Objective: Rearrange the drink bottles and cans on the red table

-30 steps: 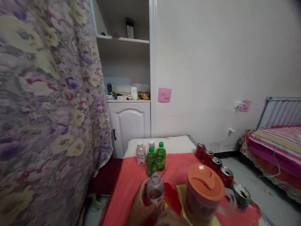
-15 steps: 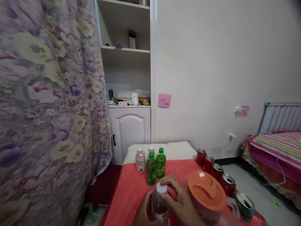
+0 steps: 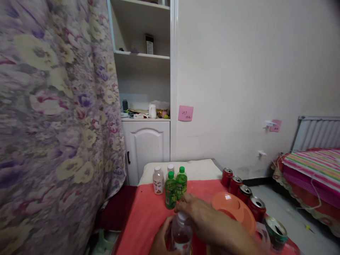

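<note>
At the near end of a table under a red cloth point(image 3: 145, 216), a person's left hand point(image 3: 160, 241) clasps a small clear bottle point(image 3: 182, 236) holding a little red liquid, standing upright. The right hand point(image 3: 209, 221) has closed over its white cap point(image 3: 183, 215), fingertips pinching the rim. A second ago the bottle's mouth stood open; half a second ago the cap had just arrived on top. Now the hand has turned further over it, which suggests the closing is under way rather than finished.

The right forearm passes in front of the orange-lidded pitcher point(image 3: 235, 207) just to the right. Two green bottles point(image 3: 170, 190) stand just beyond the knuckles. A row of opened cans point(image 3: 244, 193) lines the table's right edge. Bare cloth to the bottle's left offers the only open room, ending at the table edge beside a flowered curtain point(image 3: 53, 124).
</note>
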Available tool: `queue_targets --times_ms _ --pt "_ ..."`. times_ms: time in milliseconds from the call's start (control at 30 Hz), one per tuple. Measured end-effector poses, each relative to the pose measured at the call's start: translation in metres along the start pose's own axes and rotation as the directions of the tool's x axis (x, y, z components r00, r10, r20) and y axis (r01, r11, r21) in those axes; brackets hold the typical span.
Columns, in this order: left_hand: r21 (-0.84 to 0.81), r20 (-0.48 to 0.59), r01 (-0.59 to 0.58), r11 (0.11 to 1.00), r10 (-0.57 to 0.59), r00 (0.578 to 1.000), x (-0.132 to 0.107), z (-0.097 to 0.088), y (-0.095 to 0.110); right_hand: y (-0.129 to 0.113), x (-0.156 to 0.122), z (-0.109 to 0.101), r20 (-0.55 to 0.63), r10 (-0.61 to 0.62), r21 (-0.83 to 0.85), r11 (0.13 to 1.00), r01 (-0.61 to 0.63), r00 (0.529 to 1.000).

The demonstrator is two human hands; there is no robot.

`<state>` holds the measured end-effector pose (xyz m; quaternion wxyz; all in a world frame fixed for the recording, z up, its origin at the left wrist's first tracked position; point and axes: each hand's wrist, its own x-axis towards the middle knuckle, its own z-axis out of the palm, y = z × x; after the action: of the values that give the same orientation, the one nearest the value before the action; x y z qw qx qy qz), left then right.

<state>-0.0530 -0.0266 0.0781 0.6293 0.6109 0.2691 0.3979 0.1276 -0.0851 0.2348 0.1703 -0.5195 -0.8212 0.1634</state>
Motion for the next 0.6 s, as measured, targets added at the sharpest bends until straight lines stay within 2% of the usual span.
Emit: queue_targets --times_ms 133,200,333,467,600 --pt "-0.048 0.023 0.027 0.998 -0.026 0.999 -0.001 -0.004 -0.003 -0.009 0.008 -0.026 0.169 -0.104 -0.102 0.987 0.123 0.980" --pt "-0.028 0.014 0.022 0.999 -0.022 1.000 -0.001 -0.004 0.001 -0.012 0.013 -0.034 0.218 -0.105 -0.152 0.978 0.140 0.970" --pt "0.026 0.019 -0.002 1.000 0.001 1.000 0.000 -0.002 0.006 -0.019 0.020 -0.037 0.234 0.002 -0.259 0.964 0.061 0.972" --pt "0.040 -0.015 -0.020 0.999 0.020 1.000 0.001 -0.004 -0.003 -0.017 0.023 -0.036 0.196 0.086 -0.333 0.943 -0.016 0.977" --pt "-0.045 0.026 -0.021 0.999 0.022 0.999 0.003 -0.012 -0.021 -0.003 0.022 -0.035 0.233 -0.037 -0.263 0.960 0.100 0.972"
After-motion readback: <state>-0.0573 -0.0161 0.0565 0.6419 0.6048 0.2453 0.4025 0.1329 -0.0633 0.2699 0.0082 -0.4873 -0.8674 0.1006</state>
